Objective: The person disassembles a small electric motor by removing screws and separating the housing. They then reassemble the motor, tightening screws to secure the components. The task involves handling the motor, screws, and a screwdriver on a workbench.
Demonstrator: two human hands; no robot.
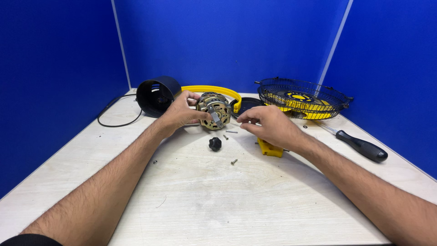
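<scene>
I see the round, brass-coloured metal fan motor [214, 110] with its perforated casing standing on edge at the back of the table, face toward me, a grey metal bracket across it. 1 small silver screw [231, 132] lies just in front.

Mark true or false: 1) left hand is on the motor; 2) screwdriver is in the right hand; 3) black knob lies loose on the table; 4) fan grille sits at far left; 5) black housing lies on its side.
1) True: the left hand grips the motor.
2) False: the screwdriver lies on the table to the right; the right hand pinches near the motor, and what it holds is too small to tell.
3) True: the black knob is untouched.
4) False: the fan grille sits at far right.
5) True: the black housing shows its open end.
</scene>
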